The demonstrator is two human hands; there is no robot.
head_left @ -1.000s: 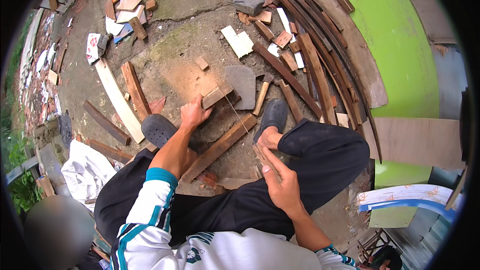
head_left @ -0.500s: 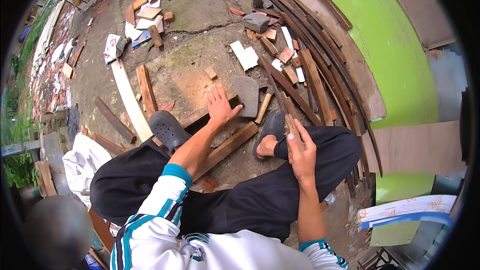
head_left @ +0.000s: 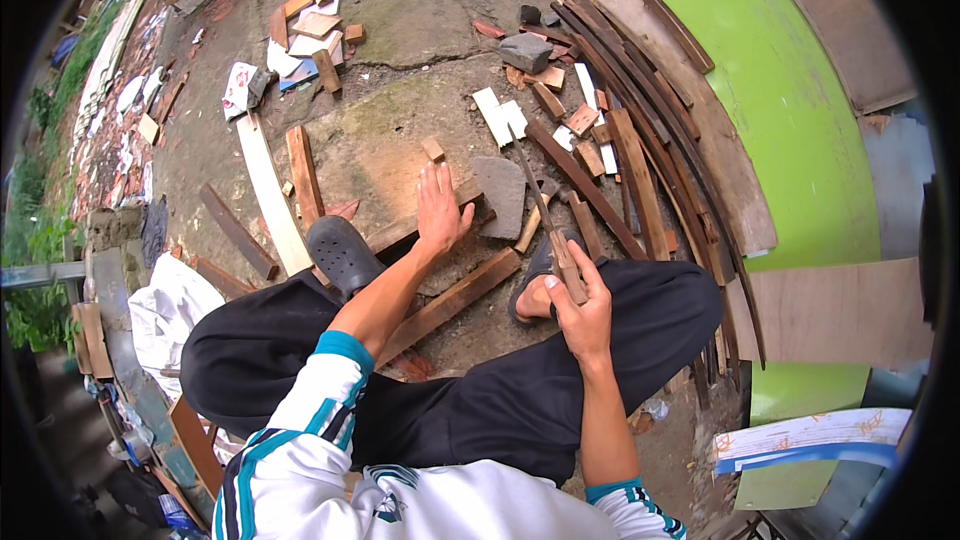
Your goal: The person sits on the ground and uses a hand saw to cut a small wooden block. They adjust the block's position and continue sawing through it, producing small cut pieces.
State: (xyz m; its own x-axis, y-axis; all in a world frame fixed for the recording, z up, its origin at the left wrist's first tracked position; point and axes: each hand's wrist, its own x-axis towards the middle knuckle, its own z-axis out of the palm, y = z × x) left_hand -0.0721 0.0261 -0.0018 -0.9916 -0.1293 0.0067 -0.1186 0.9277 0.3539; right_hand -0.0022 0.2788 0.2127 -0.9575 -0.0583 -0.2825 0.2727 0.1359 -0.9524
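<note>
My left hand (head_left: 438, 210) lies flat, fingers stretched, on a wooden beam (head_left: 395, 233) near my left foot. In my right hand (head_left: 585, 315), over my right foot, is a handsaw (head_left: 568, 268), gripped by its wooden handle. Its thin blade points forward and slightly left, seen almost edge-on, apart from the beam. A small wood block (head_left: 432, 149) sits just beyond my left fingertips. To the right of the beam are a flat grey stone (head_left: 499, 197) and a hammer (head_left: 534, 222) with a pale wooden handle, partly behind the saw. Another brown beam (head_left: 450, 302) lies between my feet.
Long dark strips (head_left: 640, 90) are piled at the right beside a green panel (head_left: 790, 90). Wood offcuts and grey stones (head_left: 525, 52) lie ahead. A pale plank (head_left: 268, 195) and a short brown plank (head_left: 303, 172) are on the left, near a white sack (head_left: 170, 310).
My right hand has moved slightly left and turned, bringing the saw away from my knee with its blade swung more upright. My left hand stays on the beam. The view has shifted a little.
</note>
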